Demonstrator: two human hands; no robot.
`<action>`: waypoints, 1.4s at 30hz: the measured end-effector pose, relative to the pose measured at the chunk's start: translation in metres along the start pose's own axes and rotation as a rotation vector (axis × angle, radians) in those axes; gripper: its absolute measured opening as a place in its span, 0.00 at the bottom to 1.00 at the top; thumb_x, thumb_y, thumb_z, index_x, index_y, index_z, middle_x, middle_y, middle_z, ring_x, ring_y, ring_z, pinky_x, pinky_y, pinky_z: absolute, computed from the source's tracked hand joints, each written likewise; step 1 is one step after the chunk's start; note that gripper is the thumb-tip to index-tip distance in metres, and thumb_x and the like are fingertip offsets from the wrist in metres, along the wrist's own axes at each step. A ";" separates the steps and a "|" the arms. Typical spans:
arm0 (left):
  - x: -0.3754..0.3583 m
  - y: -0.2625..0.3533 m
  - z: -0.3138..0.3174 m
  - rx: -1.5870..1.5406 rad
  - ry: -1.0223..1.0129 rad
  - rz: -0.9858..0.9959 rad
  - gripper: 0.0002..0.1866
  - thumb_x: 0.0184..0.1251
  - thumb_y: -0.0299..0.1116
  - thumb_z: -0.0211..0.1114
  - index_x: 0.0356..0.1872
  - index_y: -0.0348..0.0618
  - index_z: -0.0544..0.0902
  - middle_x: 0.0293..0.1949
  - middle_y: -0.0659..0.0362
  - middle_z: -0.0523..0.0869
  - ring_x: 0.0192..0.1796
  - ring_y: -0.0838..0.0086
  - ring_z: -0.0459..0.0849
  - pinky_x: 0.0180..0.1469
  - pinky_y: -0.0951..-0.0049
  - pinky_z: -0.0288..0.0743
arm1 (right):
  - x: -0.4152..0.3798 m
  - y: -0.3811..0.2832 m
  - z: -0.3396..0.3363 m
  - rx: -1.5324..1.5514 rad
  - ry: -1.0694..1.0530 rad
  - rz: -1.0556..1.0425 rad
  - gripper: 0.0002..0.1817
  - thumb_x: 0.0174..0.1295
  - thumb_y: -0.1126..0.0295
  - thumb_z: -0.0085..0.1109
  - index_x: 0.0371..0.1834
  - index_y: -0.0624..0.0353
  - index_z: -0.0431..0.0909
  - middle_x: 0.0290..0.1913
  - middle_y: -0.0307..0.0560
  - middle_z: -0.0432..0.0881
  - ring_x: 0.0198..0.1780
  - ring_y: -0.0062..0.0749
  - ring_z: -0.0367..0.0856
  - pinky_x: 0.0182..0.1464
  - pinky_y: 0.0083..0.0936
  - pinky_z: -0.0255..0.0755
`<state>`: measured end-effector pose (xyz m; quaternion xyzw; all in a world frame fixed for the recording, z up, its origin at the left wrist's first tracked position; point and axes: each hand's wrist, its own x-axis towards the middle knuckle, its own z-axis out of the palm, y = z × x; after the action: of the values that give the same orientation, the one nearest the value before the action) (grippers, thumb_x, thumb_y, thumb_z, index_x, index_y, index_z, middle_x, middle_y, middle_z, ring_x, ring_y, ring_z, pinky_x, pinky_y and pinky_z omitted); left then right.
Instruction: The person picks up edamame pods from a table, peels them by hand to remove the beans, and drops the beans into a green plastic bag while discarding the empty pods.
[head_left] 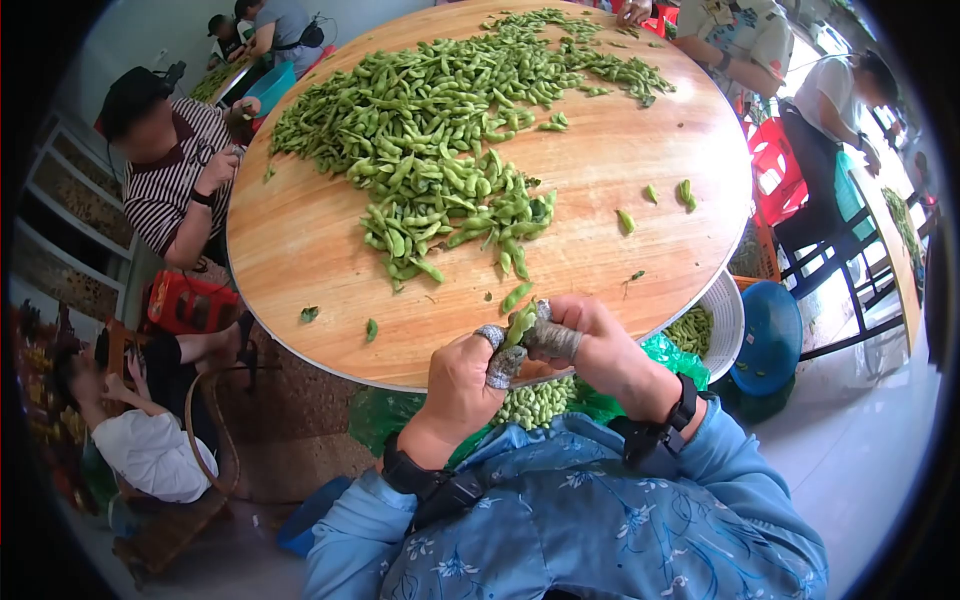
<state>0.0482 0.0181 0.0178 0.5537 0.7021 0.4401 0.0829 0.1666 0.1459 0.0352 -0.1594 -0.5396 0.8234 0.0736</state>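
Between my two hands, at the table's near edge, is a green soybean pod [521,322]. My left hand [470,365] is closed, with wrapped thumb and finger pinching the pod from the left. My right hand [590,345], also closed and with grey wrapping on its thumb, grips the pod from the other side. Just beyond my fingers a loose pod [516,296] lies on the wood. Below my hands, shelled green beans [537,402] sit on green plastic in my lap area. The big heap of pods [440,130] covers the table's far left and middle.
The round wooden table [640,270] fills the middle. To the right stand a white basket [735,320] with pods and a blue basin [768,335]. A person in a striped shirt [165,190] works at left; another in a white shirt [160,445] sits lower left.
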 end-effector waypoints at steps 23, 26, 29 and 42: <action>0.007 -0.010 -0.003 -1.357 -0.179 -0.874 0.15 0.70 0.40 0.44 0.37 0.39 0.74 0.23 0.56 0.78 0.20 0.79 0.74 0.20 0.83 0.66 | 0.013 0.007 -0.004 -0.375 0.033 -0.199 0.05 0.51 0.79 0.56 0.32 0.67 0.74 0.29 0.44 0.79 0.33 0.24 0.78 0.35 0.22 0.71; 0.005 -0.009 0.000 -1.242 -0.159 -0.802 0.10 0.68 0.34 0.48 0.39 0.40 0.74 0.25 0.58 0.79 0.21 0.81 0.74 0.21 0.85 0.66 | 0.016 0.009 -0.007 -0.288 0.029 -0.147 0.03 0.56 0.79 0.53 0.32 0.69 0.73 0.31 0.43 0.80 0.36 0.15 0.74 0.36 0.17 0.71; 0.005 -0.006 -0.002 -1.159 -0.181 -0.786 0.06 0.65 0.31 0.52 0.39 0.41 0.74 0.28 0.59 0.79 0.26 0.79 0.78 0.23 0.84 0.68 | 0.014 0.011 -0.003 -0.324 0.063 -0.214 0.05 0.52 0.78 0.57 0.31 0.67 0.74 0.27 0.44 0.79 0.31 0.24 0.78 0.33 0.22 0.70; -0.004 0.007 0.012 -0.967 -0.228 -0.606 0.08 0.58 0.23 0.51 0.38 0.39 0.75 0.29 0.66 0.76 0.27 0.87 0.70 0.27 0.87 0.62 | -0.016 0.009 -0.018 -0.634 0.389 -0.403 0.05 0.52 0.77 0.58 0.30 0.67 0.74 0.20 0.43 0.72 0.22 0.21 0.67 0.24 0.23 0.62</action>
<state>0.0615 0.0212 0.0142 0.2714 0.5351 0.6049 0.5236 0.1888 0.1531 0.0231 -0.2180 -0.7625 0.5404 0.2809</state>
